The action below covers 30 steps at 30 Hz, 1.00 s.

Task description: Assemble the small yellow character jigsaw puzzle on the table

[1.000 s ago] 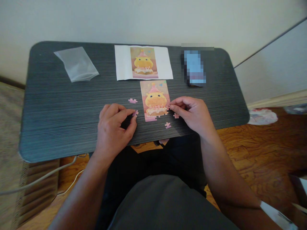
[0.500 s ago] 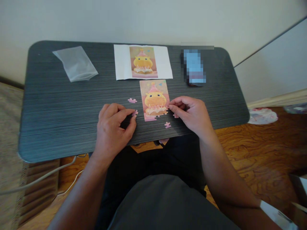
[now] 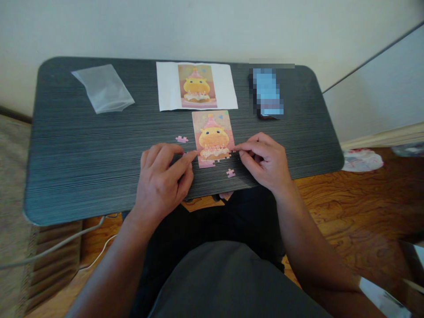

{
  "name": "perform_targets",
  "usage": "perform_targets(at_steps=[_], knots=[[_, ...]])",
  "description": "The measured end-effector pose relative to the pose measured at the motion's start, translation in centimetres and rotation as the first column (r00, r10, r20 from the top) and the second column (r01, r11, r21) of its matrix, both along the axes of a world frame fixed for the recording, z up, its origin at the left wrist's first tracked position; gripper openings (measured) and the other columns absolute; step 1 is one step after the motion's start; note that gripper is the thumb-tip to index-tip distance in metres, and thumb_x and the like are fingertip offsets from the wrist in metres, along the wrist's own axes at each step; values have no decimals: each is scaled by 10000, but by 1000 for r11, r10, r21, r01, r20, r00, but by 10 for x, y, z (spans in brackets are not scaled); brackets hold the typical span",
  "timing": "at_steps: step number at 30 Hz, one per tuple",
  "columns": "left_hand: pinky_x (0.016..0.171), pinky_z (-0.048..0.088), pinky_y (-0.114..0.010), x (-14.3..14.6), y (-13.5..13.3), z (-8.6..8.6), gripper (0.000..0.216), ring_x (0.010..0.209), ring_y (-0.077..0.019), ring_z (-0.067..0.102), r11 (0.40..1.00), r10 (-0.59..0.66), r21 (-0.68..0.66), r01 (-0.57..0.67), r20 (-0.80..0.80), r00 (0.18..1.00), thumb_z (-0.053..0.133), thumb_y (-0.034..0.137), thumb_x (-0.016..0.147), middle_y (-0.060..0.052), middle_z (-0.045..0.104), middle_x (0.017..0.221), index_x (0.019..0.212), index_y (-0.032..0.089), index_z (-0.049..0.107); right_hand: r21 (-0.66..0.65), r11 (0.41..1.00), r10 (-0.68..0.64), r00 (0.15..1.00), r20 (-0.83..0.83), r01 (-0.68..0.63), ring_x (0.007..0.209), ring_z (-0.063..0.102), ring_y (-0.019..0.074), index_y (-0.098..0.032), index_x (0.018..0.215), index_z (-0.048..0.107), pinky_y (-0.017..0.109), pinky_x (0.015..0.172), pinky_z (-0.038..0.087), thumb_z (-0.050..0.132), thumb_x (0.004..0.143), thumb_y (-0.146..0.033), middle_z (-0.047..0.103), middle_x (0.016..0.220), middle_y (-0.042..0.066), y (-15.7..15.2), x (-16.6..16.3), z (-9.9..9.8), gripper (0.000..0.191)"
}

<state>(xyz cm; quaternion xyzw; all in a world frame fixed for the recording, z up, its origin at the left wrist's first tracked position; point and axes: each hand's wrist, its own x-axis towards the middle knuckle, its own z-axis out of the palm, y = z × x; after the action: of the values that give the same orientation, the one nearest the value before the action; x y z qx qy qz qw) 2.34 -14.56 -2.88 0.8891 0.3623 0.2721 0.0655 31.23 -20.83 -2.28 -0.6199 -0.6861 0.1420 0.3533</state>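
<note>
A jigsaw puzzle (image 3: pixel 213 137) with a yellow animal in a pink party hat lies nearly whole, its lower right corner gapped. My left hand (image 3: pixel 165 176) rests at its left edge, index finger stretched to touch it, other fingers curled. A pink piece by that hand is mostly hidden. At the right edge, my right hand (image 3: pixel 265 161) touches the puzzle with its index fingertip; the thumb stands apart. Nothing shows in either hand. One loose puzzle piece (image 3: pixel 231 173) lies below the gap, and a pink puzzle piece (image 3: pixel 182 139) sits to the left.
Behind the puzzle lies a white sheet (image 3: pixel 167 88) printed with the same picture. A clear plastic bag (image 3: pixel 107 90) is at the back left of the dark table (image 3: pixel 76 168). A blurred-out phone-like object (image 3: pixel 268 90) lies at the back right.
My left hand has moved right, its index finger reaching the puzzle's left edge. The right thumb has parted from the index finger, and a loose piece there is now hidden by the hand.
</note>
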Motion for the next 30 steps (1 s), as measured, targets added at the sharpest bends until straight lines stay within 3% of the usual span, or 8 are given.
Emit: perform_targets(at_steps=[4,14,21,26,30], knots=[[1120,489,-572,2,-1,2,371,1355,-357,619,985,-162,54,167,-83,983,662,178,996,-108,712,1408,1363,229,687,72,995,57,992,116,-65,913,638,230,-319,1194,823,413,802,510,604,1008,-199,654,975,44,1,3,-8,311],[1176,486,-592,3,0,0,359,1431,-368,599,970,-240,12,241,-70,968,647,183,1013,-113,716,1444,1371,179,672,69,992,93,974,205,-109,961,645,256,-297,1202,823,453,854,531,572,1035,-207,673,1002,62,2,5,-13,315],[1180,514,-567,3,-1,0,367,1401,-346,615,983,-186,-6,185,-25,982,647,164,995,-120,708,1430,1358,192,689,97,993,-57,997,-49,62,851,667,213,-318,1151,828,425,787,547,567,1006,-158,676,970,31,-1,5,-10,339],[1155,537,-554,3,-1,0,364,1332,-342,646,994,-107,-16,107,-3,994,640,157,984,-149,710,1370,1343,167,697,105,994,-45,998,51,39,901,668,241,-326,1082,841,450,814,536,607,983,-175,669,933,28,-2,5,-10,296],[1148,544,-528,2,1,-4,314,1262,-318,670,998,-23,-53,26,54,998,649,161,982,-138,720,1326,1288,169,718,88,993,-82,997,12,81,878,672,241,-290,1065,816,442,805,536,636,962,-173,681,919,27,-5,7,-8,239]])
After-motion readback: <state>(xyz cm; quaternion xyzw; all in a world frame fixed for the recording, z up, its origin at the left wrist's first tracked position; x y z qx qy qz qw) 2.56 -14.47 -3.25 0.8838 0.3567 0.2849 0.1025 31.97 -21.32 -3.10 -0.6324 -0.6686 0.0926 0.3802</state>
